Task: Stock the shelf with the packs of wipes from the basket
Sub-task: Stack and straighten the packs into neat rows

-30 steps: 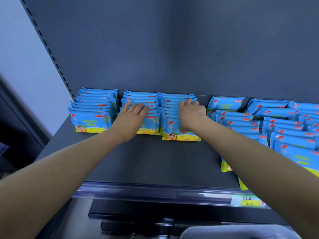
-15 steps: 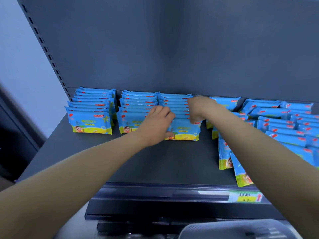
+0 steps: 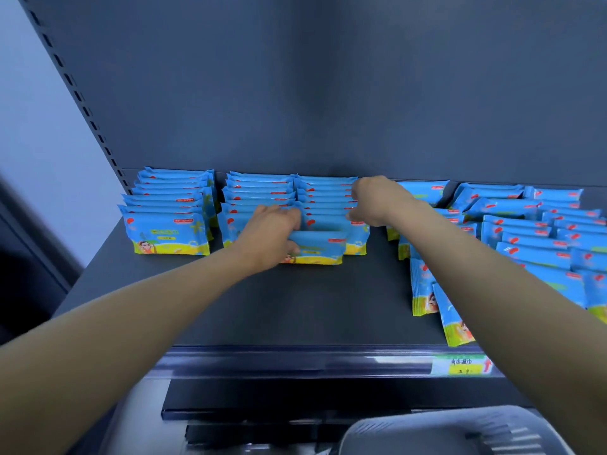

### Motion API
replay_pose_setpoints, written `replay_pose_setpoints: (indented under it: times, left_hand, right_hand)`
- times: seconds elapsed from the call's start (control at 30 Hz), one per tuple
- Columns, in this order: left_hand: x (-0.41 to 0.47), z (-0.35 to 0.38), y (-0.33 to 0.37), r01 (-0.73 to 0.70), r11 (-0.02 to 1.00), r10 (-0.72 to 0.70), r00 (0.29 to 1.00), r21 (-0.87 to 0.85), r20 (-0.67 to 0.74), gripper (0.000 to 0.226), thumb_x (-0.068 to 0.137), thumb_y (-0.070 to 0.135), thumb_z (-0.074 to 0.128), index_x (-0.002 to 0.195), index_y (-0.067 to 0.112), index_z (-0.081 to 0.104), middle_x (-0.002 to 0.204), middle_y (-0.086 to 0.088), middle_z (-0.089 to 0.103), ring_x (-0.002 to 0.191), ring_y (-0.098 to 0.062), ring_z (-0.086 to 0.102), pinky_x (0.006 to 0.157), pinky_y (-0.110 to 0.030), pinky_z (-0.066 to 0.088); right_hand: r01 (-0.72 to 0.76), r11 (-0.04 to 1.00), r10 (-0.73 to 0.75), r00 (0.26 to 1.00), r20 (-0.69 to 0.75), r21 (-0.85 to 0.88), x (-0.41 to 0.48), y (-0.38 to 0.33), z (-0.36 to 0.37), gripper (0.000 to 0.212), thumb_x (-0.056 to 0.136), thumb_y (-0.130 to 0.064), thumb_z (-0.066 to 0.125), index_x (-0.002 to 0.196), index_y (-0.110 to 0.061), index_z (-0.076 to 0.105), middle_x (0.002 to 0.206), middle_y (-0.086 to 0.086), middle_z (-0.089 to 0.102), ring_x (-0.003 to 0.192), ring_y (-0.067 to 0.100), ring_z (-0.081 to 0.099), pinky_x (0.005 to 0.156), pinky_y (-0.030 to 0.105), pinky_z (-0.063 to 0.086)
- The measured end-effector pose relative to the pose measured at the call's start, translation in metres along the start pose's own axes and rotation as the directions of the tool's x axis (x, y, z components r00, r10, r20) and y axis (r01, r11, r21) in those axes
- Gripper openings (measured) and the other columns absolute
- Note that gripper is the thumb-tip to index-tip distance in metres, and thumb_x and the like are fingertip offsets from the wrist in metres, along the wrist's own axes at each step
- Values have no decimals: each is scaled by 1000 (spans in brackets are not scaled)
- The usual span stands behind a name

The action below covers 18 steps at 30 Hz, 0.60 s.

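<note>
My left hand (image 3: 272, 234) grips the front pack of wipes (image 3: 317, 249) by its left end, while my right hand (image 3: 374, 201) curls round the right end of the middle row (image 3: 325, 205) behind it on the dark grey shelf (image 3: 295, 307), with the grey basket (image 3: 460, 431) below at near right.

The left hand (image 3: 270, 239) has shifted right and grips the front pack (image 3: 319, 250).

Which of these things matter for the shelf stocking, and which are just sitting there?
In the job: left hand, the front pack it grips, right hand on the row behind, loose packs, shelf, basket.
Just there: price tag, back panel.
</note>
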<state>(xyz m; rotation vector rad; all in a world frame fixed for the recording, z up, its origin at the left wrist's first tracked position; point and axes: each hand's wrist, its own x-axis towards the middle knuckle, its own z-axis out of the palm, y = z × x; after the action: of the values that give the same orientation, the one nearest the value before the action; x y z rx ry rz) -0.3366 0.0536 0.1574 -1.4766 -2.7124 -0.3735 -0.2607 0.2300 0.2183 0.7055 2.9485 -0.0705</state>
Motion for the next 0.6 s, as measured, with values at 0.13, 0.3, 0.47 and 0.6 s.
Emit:
replay_pose_setpoints:
  times: [0.13,0.3,0.47,0.6]
  left_hand:
    - [-20,-16,-44,164,983,-163,986,81,-21,33,76,32,72,92,16,48,88,-1,54,89,-20,45,83,-32,29]
    - [-30,-19,-59,217,958,-215,976,188,-31,34,77,32,69,99,13,50,103,-5,57,99,-24,45,86,-34,29]
    - [-28,-14,-52,160,928,-137,986,336,-92,54,77,45,66,112,11,45,112,-6,46,106,-25,39,90,-35,30]
    - [-24,-7,-49,126,933,-97,990,338,-102,56,79,42,65,118,11,41,114,-7,45,105,-25,40,89,-35,30]
  right_hand:
    - [59,998,-59,998,16,-14,4,-18,1,38,86,-29,60,118,-8,56,118,9,58,104,29,58,77,32,47]
    - [110,991,-108,994,19,-82,7,-41,4,23,85,-27,63,98,-11,54,106,8,59,91,28,54,69,30,41]
    - [90,988,-86,995,40,-128,2,-51,5,35,84,-31,66,108,-9,54,97,3,50,102,27,55,71,31,40]
    - [93,980,-89,996,31,-178,2,-51,8,31,85,-26,65,109,-9,54,110,6,58,105,27,54,72,33,40]
